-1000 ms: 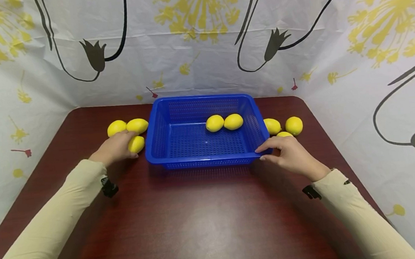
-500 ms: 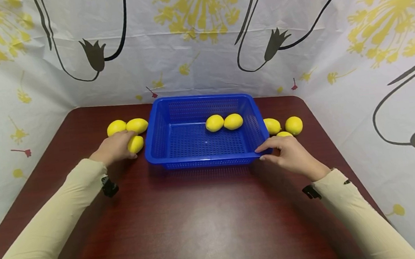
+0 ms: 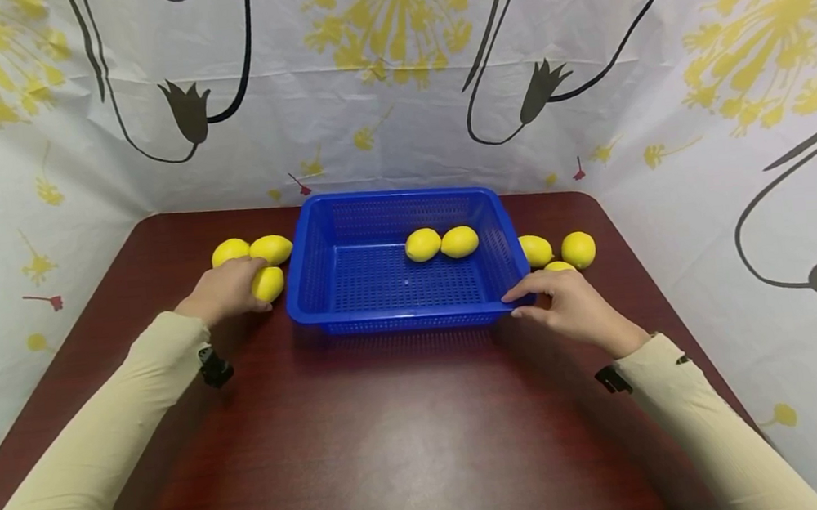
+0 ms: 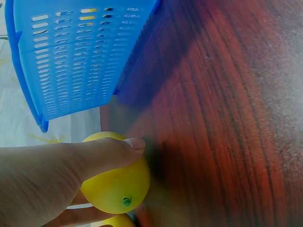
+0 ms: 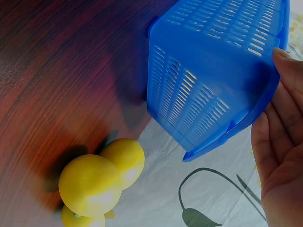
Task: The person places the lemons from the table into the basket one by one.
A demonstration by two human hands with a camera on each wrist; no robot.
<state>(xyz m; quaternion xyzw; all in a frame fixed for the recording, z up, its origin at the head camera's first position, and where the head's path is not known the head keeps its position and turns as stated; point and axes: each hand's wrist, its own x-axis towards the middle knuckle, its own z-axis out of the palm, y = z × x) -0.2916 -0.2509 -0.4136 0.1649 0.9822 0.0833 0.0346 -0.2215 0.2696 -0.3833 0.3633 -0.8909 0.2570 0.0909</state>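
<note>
At the basket's left side my left hand [image 3: 223, 292] holds a yellow lemon [image 3: 268, 284]; in the left wrist view the thumb lies across this lemon [image 4: 118, 187] and fingers reach around its other side. My right hand [image 3: 564, 306] pinches the near right corner of the blue plastic basket [image 3: 414, 313]. The right wrist view shows the thumb on one side of the basket rim [image 5: 265, 97] and fingers on the other. Two lemons touch inside the basket, a left one [image 3: 423, 244] and a right one [image 3: 460, 242].
Two more lemons [image 3: 271, 249] lie behind my left hand. To the right of the basket is a group of three lemons [image 3: 579, 250], one partly hidden by my right hand. A patterned white sheet [image 3: 398, 149] hangs behind the dark red table [image 3: 396, 437].
Almost nothing differs. The left hand stays on its lemon and the right hand on the basket corner; the whole head view has shifted very slightly.
</note>
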